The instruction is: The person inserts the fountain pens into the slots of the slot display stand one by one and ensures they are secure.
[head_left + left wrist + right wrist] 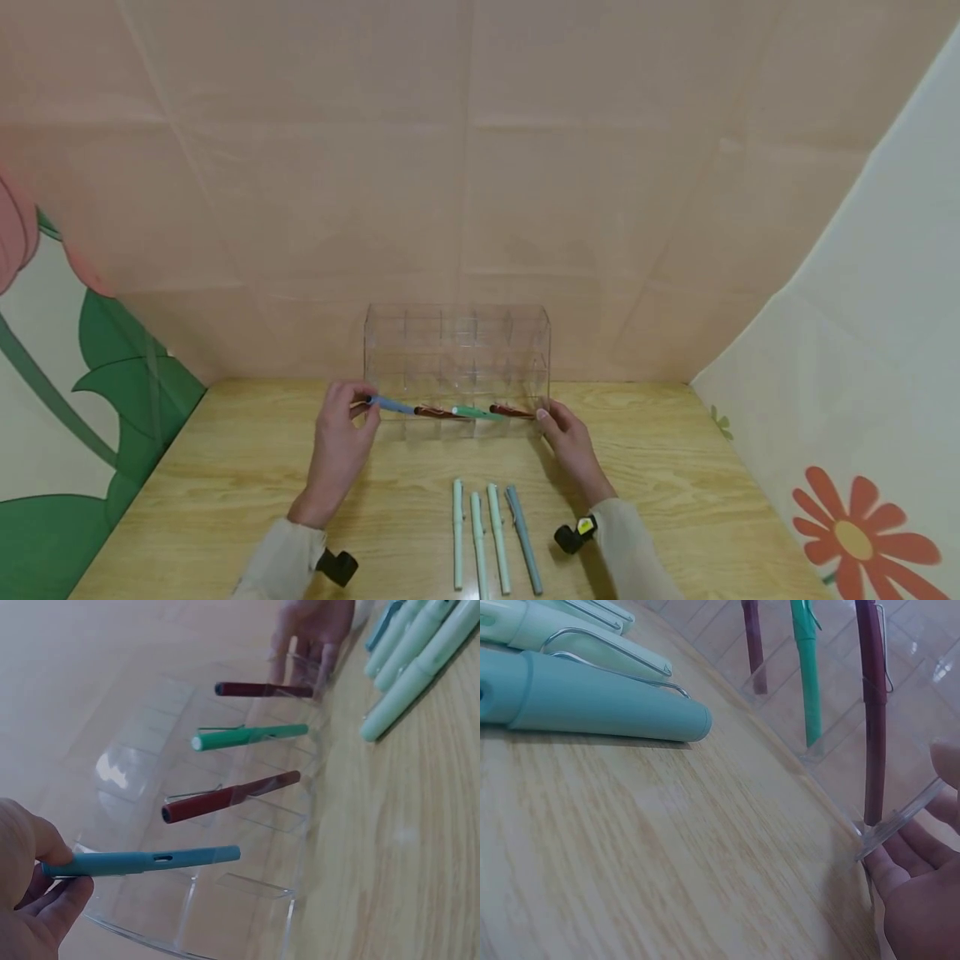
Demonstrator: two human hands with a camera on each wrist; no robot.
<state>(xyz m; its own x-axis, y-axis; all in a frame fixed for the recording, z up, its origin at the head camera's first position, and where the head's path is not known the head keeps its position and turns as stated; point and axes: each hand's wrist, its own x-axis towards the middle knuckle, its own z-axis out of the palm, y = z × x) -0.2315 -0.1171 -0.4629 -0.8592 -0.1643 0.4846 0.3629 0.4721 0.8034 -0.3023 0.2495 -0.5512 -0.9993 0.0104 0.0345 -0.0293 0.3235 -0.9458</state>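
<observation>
My left hand [341,437] pinches a blue pen [150,861] by its cap end between thumb and fingers. The pen's other end points over the left part of a clear plastic compartment rack [457,337]; whether it touches the rack I cannot tell. At the rack's right end, my right hand [572,442] grips the clear side wall. Along its lowest row lie a dark red pen [202,804], a green pen [247,736] and another dark red pen [262,690], the last one closest to the right hand.
Several capped pens lie side by side on the wooden table [225,467] before the rack: pale green pens [458,537] and a blue-grey pen [525,542] at their right. A plain pinkish-brown cloth [465,183] hangs behind the rack. Flower-patterned cloth flanks both sides.
</observation>
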